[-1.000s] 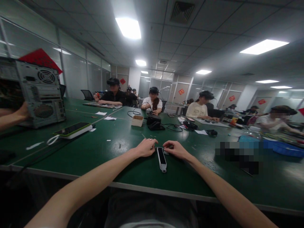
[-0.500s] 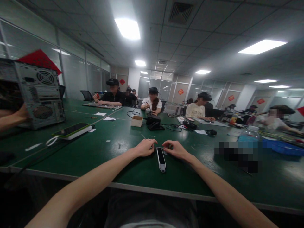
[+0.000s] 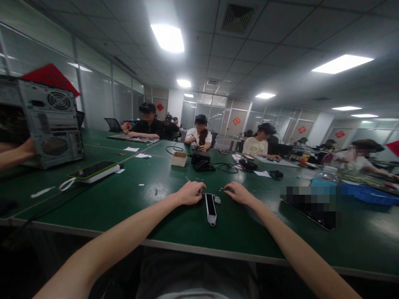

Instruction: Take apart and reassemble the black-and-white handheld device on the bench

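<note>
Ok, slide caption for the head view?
Left hand and right hand flank the far end of a white device on a green table.

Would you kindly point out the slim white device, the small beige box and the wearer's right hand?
Slim white device (image 3: 211,207): head view, on its dark top face.
Small beige box (image 3: 178,161): head view, on its front wall.
Right hand (image 3: 238,193): head view, on its back.

Slim white device (image 3: 210,217) lying flat, apparently black screen (image 3: 211,204) up.
</note>
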A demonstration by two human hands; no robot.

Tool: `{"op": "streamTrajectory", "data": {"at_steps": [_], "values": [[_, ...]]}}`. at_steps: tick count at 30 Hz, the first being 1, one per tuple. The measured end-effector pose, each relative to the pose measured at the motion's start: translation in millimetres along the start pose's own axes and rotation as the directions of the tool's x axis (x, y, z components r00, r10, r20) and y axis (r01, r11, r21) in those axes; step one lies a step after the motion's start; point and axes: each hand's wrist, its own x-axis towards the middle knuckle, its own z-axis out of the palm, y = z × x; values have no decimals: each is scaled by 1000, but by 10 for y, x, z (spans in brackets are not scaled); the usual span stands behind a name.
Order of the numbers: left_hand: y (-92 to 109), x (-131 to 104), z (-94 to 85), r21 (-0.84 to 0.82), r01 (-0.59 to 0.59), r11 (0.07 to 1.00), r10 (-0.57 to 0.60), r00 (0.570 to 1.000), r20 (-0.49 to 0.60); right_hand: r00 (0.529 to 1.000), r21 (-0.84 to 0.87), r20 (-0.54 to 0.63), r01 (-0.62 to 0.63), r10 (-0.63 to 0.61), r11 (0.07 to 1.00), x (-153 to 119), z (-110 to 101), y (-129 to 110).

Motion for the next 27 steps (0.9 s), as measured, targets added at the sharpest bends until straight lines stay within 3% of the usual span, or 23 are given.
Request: {"op": "streamTrajectory", "data": {"at_steps": [12,27], "values": [[-34,13,47,6,-22,1000,22,999,-27,1000,-68,17,-11,12,998,26,9,-35],[6,2,-1,17,-1,1000,1,1000,-2,998,-101,-2,55,-56,993,39,-55,-299]]}}
